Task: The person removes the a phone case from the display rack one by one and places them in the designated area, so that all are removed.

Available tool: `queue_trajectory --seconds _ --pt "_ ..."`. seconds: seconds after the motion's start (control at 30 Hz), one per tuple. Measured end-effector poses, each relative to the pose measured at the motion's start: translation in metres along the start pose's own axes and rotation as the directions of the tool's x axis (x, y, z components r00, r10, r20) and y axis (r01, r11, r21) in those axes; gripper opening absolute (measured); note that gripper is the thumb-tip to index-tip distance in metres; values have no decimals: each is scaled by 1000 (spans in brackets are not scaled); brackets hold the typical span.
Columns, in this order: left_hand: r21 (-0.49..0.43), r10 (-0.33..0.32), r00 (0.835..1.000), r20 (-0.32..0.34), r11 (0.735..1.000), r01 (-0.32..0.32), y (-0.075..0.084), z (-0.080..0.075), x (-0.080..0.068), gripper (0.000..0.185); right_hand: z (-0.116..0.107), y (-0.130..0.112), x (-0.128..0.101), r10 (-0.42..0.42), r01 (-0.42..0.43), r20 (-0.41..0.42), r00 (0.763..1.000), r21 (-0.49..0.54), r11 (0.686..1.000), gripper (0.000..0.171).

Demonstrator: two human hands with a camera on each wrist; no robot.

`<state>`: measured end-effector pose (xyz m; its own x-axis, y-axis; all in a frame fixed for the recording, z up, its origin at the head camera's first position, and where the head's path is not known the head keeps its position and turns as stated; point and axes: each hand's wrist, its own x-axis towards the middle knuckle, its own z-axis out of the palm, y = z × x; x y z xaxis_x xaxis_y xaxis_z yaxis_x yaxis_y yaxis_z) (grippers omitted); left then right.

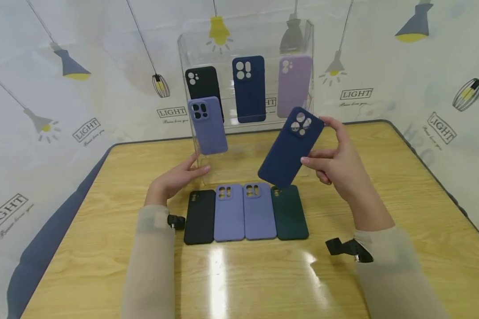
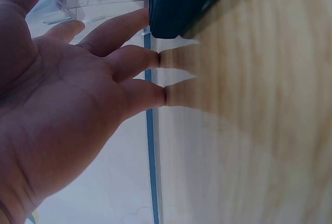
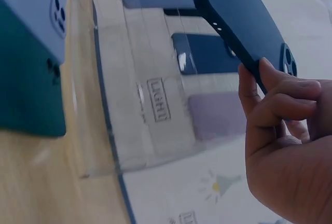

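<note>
A dark blue phone case (image 1: 290,148) is held tilted in the air by my right hand (image 1: 339,164), in front of the clear acrylic rack. In the right wrist view my right hand (image 3: 285,120) pinches the edge of this phone case (image 3: 241,22). At the rack's lower left corner, my left hand (image 1: 177,179) lies with extended fingers. In the left wrist view, fingertips of the left hand (image 2: 78,84) touch the wooden tabletop beside the clear plastic. A lavender phone case (image 1: 209,128) stands low at the rack's left, overlapping a black phone case (image 1: 201,82) behind it.
Higher on the rack stand another dark blue case (image 1: 249,91) and a pale purple case (image 1: 294,86). Before the rack, a black case (image 1: 200,219), two lavender cases (image 1: 229,217) and a dark green case (image 1: 291,217) lie side by side on the wooden table (image 1: 104,248).
</note>
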<state>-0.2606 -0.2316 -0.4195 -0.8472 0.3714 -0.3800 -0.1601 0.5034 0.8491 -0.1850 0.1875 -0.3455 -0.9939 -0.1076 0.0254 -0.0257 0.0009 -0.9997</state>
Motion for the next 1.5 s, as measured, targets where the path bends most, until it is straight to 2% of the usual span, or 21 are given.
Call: queue_trajectory --seconds 0.17,0.33,0.5,0.63,0.8,1.03,1.2,1.37,1.5 --pt "9 5 1000 -11 1000 -5 -3 -1 -2 90 -24 19 -11 72 -70 24 997 -88 994 96" --pt "16 8 1000 -10 1000 -8 -1 0 1 88 -56 30 -17 118 -105 39 992 -236 966 98" --pt "16 -7 1000 -4 1000 7 -1 2 0 91 -84 30 -19 177 -125 106 978 -378 917 101" --pt "11 -14 1000 -3 1000 14 0 1 0 92 -96 31 -17 271 -166 164 949 -472 866 104" --pt "12 -18 1000 -7 1000 18 0 1 0 91 -100 47 -11 363 -216 210 908 -507 834 103" --pt "5 -1 1000 0 1000 1 -2 1 1 89 -95 67 -7 428 -248 240 871 -537 807 104" --pt "6 -9 1000 -1 1000 9 -3 0 3 91 -87 70 -4 463 -262 238 854 -572 777 99" --pt "11 -26 1000 -8 1000 26 -3 0 3 93 -84 73 -2 489 -272 225 843 -606 747 86" --pt "13 -24 1000 -5 1000 24 -2 0 2 94 -82 74 -4 505 -286 221 834 -611 738 77"
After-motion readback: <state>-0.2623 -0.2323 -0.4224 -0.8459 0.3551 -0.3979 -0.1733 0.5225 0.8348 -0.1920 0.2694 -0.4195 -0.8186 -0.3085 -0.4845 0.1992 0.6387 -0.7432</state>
